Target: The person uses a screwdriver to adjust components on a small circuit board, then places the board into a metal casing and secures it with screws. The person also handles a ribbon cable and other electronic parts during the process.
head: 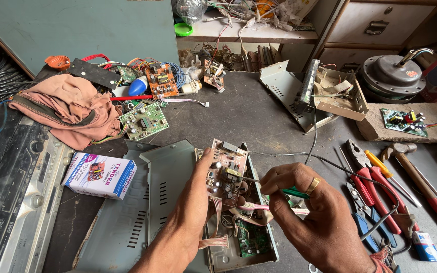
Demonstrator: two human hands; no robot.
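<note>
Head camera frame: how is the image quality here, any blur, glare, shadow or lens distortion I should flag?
Head view: even, soft daylight, no harsh glare; the left hand holding the circuit board and the right hand with the green-handled tool are sharp. Faint soft shadows lie under the hands. Wide-angle distortion bends the edges, stretching the silver player at left. No motion blur shows.
</note>
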